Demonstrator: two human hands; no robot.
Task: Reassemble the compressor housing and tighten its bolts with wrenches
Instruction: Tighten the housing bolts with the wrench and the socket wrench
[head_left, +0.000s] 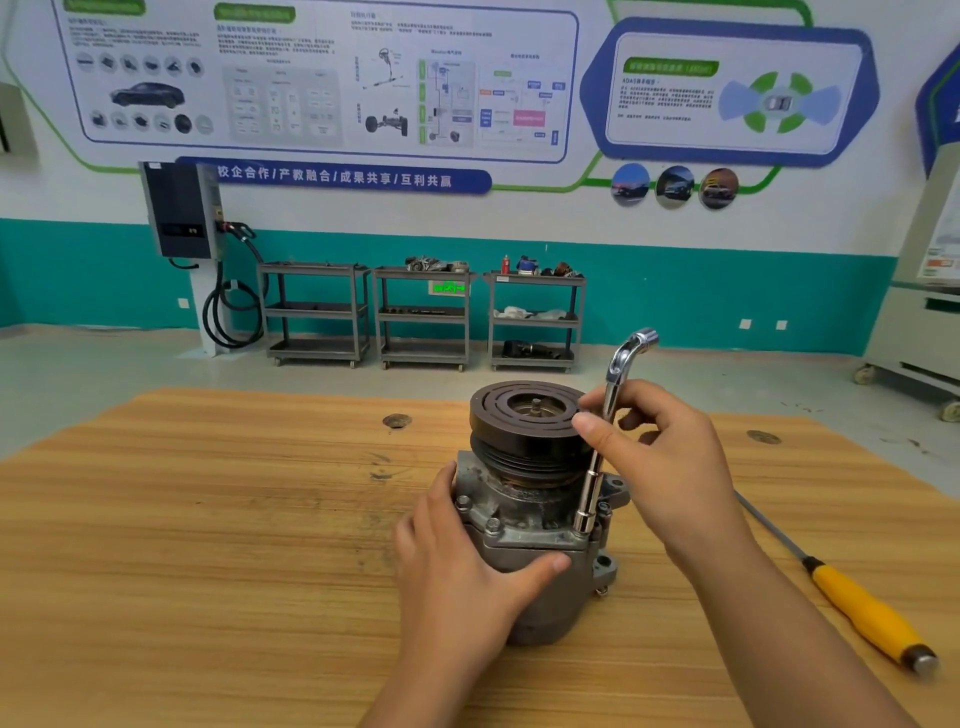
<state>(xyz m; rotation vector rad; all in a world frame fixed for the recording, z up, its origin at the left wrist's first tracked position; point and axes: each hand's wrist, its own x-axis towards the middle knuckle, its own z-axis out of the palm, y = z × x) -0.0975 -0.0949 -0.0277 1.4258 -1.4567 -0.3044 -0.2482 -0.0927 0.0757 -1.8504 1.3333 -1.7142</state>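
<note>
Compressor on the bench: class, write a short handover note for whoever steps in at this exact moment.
Left hand grips the compressor body, steadying it upright on the wooden table, pulley up.
Right hand holds the L-shaped socket wrench, its socket seated on a flange bolt at the right.
Other flange bolts are in place; how tight they are cannot be told.
Left: tighten every bolt.
Yellow-handled tool lies unused at right.

Hidden behind the left hand (457, 566): compressor housing's (524, 519) left flank. Screwdriver (857, 608) shaft partly behind right hand (670, 457). Poster (311, 78) text illegible.
</note>
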